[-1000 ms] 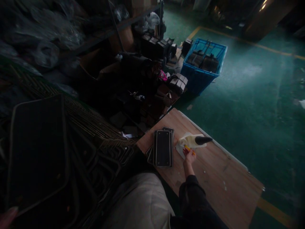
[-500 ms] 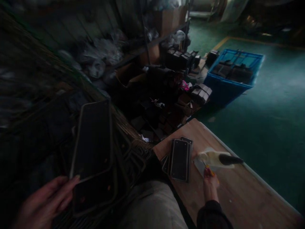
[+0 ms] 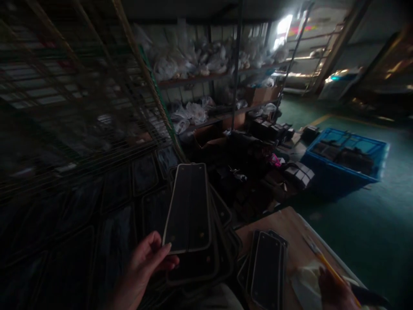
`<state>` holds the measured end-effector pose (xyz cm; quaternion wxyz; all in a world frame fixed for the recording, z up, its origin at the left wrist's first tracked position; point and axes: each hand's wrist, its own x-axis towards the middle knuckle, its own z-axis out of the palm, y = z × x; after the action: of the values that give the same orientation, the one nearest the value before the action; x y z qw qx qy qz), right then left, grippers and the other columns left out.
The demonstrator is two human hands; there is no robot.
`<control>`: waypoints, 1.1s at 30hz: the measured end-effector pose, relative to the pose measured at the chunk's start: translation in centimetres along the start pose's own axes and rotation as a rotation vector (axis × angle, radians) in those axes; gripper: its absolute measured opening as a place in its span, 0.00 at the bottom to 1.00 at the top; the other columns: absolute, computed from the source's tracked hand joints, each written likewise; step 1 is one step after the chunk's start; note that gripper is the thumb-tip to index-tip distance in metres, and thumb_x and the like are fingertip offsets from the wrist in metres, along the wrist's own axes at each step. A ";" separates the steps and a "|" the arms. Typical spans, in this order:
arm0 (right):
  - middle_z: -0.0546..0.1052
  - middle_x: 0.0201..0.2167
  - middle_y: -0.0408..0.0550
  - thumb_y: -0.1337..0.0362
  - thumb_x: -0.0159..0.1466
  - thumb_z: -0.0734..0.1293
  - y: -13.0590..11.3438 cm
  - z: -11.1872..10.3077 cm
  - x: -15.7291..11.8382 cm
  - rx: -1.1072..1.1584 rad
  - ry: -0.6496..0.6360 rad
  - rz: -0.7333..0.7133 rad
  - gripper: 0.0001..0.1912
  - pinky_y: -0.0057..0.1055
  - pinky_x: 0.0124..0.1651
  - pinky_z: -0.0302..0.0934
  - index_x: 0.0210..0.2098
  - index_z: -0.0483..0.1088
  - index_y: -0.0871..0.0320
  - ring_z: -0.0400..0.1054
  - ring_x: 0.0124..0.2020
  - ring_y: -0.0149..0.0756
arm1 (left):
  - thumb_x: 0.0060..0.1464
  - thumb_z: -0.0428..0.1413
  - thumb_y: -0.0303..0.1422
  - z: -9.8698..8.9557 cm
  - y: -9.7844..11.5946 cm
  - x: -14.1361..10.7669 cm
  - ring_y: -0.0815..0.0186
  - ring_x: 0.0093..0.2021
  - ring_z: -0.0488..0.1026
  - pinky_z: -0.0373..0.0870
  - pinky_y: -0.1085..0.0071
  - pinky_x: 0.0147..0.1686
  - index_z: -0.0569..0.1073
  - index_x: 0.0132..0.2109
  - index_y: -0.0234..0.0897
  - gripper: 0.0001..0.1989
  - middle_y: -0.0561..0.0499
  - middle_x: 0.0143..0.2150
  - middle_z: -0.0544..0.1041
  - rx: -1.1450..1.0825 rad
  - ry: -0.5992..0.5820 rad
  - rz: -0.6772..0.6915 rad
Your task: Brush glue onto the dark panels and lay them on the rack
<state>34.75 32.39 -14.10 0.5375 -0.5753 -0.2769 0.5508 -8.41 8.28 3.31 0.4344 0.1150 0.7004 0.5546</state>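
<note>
A dark rectangular panel (image 3: 190,206) with a pale edge and small metallic dots near its corners lies on top of a stack of similar pieces. My left hand (image 3: 146,265) pinches this panel at its near left corner, thumb on top. Over the wooden table (image 3: 290,224), my right hand (image 3: 337,288), blurred, is closed around a slim brush (image 3: 322,258) with a yellow-orange handle, its tip pointing away from me. Below that hand sits a pale, cream-coloured container (image 3: 305,280), partly cut off. A small pile of dark panels (image 3: 267,269) rests on the table between my hands.
Many dark panels (image 3: 118,189) cover the surface at left, beside a wire-mesh frame (image 3: 155,86). Shelves (image 3: 200,77) hold clear plastic bags. Dark bundles (image 3: 298,174) lie on the floor near a blue crate (image 3: 346,168). A dark handle (image 3: 371,297) lies at the table's edge.
The view has swung up and to the left. My right hand has lifted the brush away from the pale container. My left hand still grips the panel's corner.
</note>
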 end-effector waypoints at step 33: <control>0.79 0.33 0.45 0.56 0.71 0.59 -11.7 38.2 -13.8 -0.905 -1.287 -1.025 0.16 0.29 0.41 0.71 0.52 0.69 0.57 0.77 0.36 0.35 | 0.48 0.62 0.48 -1.3 -5.1 -0.7 0.65 0.22 0.75 0.71 0.72 0.21 0.64 0.38 0.38 0.21 0.55 0.27 0.75 -0.253 -0.016 0.141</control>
<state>-0.95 34.99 8.41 0.1834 -0.1223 -0.9283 0.2993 -7.28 5.12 -0.85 0.4112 0.1126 0.6114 0.6666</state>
